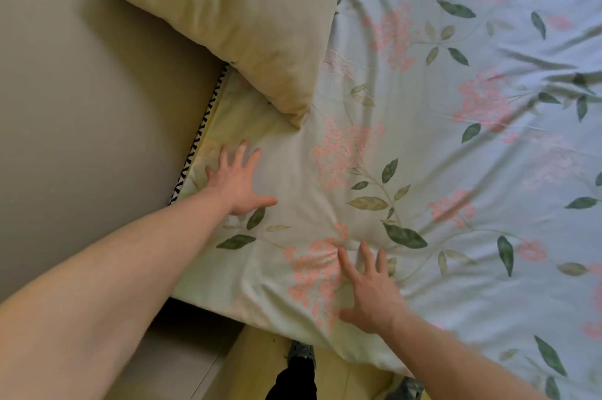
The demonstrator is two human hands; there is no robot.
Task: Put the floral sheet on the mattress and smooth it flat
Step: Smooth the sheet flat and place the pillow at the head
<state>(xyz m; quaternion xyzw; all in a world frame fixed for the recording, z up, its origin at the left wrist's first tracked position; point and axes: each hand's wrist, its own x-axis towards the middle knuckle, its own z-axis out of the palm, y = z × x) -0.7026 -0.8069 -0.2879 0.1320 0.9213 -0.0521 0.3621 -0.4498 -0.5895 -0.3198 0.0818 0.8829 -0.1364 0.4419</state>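
Note:
The floral sheet (439, 145), pale with pink blossoms and green leaves, lies spread over the mattress and fills the right and middle of the view. Creases run across its right part. My left hand (236, 179) presses flat on the sheet near the bed's left edge, fingers spread. My right hand (368, 288) lies flat on a pink flower close to the near corner, fingers straight, with small folds bunched at its fingertips. A strip of black-and-white mattress trim (198, 145) shows along the left edge.
A pale yellow pillow (228, 18) rests at the head of the bed, partly over the sheet. A beige wall (81, 90) runs along the left side. My shoes (301, 352) and the floor show below the bed's near corner.

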